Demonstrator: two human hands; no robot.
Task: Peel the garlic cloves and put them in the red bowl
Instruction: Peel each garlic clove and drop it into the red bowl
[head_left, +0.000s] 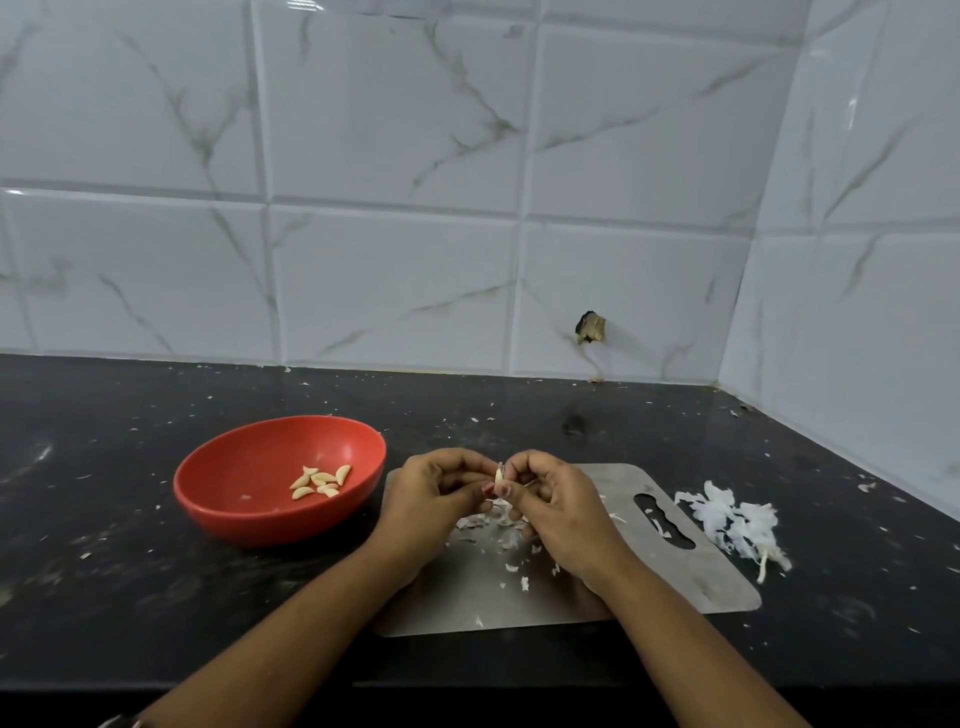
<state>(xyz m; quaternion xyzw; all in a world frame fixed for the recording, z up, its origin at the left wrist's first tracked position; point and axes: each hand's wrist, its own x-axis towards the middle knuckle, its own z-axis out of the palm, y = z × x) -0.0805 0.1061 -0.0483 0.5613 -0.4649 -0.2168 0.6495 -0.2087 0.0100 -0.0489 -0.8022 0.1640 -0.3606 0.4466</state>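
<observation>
A red bowl (244, 467) sits on the black counter left of my hands and holds several peeled pale-yellow garlic cloves (319, 483). My left hand (434, 496) and my right hand (553, 499) meet above a steel cutting board (670, 571). Both pinch one small garlic clove (500, 477) between their fingertips, with a bit of white skin sticking up from it. Bits of skin (493, 525) lie on the board under my hands.
A pile of white garlic skins (737, 519) lies on the counter right of the board. The black counter (104, 519) is sprinkled with skin flakes. Tiled walls rise at the back and right, with a hole in the wall (590, 328).
</observation>
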